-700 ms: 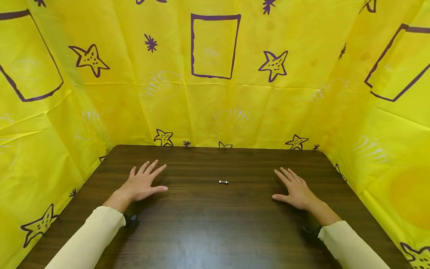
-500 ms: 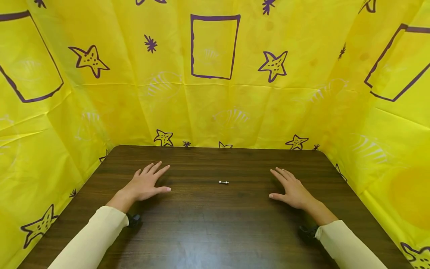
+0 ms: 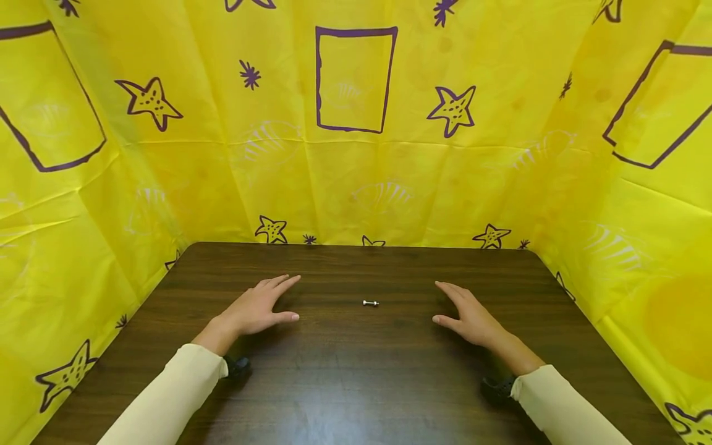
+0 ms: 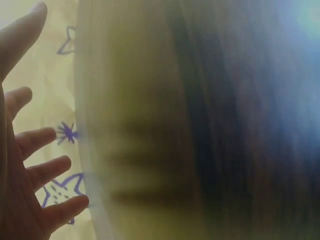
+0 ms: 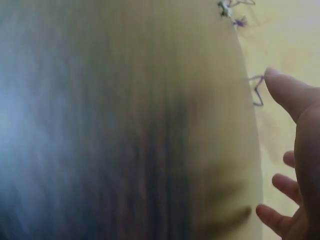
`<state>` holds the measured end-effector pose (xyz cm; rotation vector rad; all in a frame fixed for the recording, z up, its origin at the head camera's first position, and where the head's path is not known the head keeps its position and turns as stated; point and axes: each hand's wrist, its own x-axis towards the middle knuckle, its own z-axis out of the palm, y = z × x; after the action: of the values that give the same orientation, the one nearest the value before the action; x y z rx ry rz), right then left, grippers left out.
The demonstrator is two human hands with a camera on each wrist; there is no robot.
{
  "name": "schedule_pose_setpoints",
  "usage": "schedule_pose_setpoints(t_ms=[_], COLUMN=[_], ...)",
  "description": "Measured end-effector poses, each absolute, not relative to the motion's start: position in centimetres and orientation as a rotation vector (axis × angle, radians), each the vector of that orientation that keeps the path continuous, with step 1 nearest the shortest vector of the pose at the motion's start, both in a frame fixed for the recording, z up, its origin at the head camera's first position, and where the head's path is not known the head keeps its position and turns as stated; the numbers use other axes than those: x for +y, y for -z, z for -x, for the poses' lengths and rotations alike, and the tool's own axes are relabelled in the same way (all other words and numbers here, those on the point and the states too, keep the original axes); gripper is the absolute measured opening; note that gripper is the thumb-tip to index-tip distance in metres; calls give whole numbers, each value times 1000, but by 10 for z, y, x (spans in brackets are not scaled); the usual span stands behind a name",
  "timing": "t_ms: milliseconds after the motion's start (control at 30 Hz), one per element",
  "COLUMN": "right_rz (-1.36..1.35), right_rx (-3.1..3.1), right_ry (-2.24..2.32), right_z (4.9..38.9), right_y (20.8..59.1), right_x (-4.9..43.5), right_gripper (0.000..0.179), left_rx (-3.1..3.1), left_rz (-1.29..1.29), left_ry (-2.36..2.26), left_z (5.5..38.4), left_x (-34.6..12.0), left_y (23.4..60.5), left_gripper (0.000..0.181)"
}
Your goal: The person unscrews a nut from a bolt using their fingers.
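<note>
A small silver bolt with a nut on its shank (image 3: 370, 303) lies on the dark wood-grain table (image 3: 356, 371), about midway between the hands in the head view. To its left is my left hand (image 3: 254, 311), fingers extended and thumb spread away from them, holding nothing. My right hand (image 3: 468, 317) is on the bolt's other side, fingers likewise extended toward the middle and also holding nothing. Both hands stay apart from the bolt. In the wrist views, the left fingers (image 4: 47, 172) and right fingers (image 5: 285, 187) spread over the tabletop's edge region, with shadows on the table.
A yellow cloth (image 3: 356, 161) printed with purple starfish and frames hangs behind the table and along both sides. Dark wrist-worn devices sit at the left cuff (image 3: 238, 368) and the right cuff (image 3: 497, 389).
Both hands have moved inward toward the bolt, the left one rightward and the right one leftward. Their fingers have drawn closer together. The bolt has stayed in place.
</note>
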<state>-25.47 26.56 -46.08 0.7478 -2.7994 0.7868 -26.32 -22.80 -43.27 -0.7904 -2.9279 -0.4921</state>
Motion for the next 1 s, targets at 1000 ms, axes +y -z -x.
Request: schedule_pose_setpoints(t_ms=[1000], right_rz=[-434], right_rx=[-2699], right_ry=[-1136], right_z=[253], right_y=[465], right_x=[191], right_gripper=[49], left_rx=[-2937], left_rz=[783], left_ry=[741], left_z=[272], left_x=[-160], left_y=[435], left_gripper=[64])
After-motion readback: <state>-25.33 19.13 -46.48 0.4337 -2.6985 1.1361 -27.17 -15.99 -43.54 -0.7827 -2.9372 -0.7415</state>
